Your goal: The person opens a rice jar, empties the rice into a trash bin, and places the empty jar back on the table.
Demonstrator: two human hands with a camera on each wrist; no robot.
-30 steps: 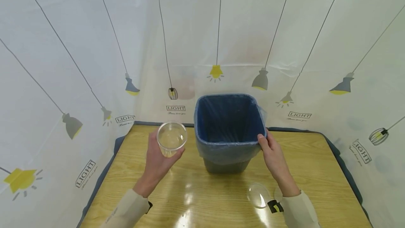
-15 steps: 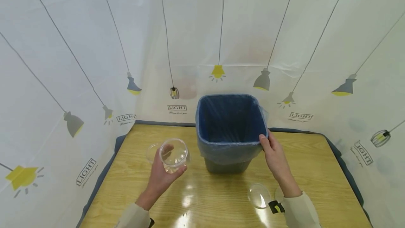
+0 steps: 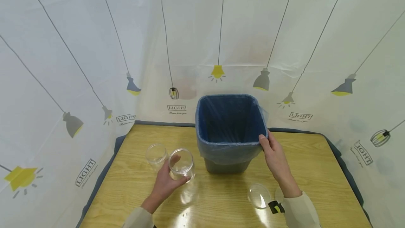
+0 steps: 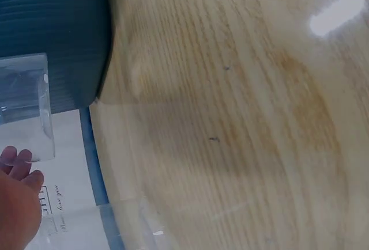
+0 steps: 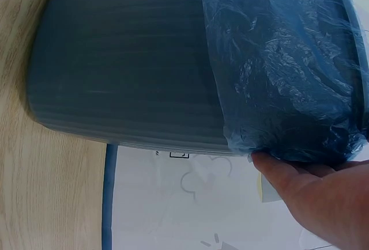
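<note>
My left hand [image 3: 167,182] holds a clear round jar [image 3: 183,166] from its left side, fingers behind it and thumb along the front. The jar is upright, mouth up, with nothing in it. Just behind and left of it, a second clear jar [image 3: 156,153] stands on the table. A dark waste bin [image 3: 226,167] rises to the right, lined with a translucent blue bag [image 3: 227,153] folded over its rim. My right hand [image 3: 277,163] grips the bin's right front corner, thumb on the rim. In the right wrist view, fingers [image 5: 282,172] lie against the bag's folded edge.
Near my right wrist a clear round disc [image 3: 258,196] lies on the wooden table [image 3: 126,185]. Another disc [image 3: 278,194] is partly hidden by the wrist. A white sheet printed with lamps [image 3: 240,27] hangs round the back and sides.
My left hand has lowered the jar toward me and slightly right, bringing the second jar behind it into view. My right hand stays at the bin's corner.
</note>
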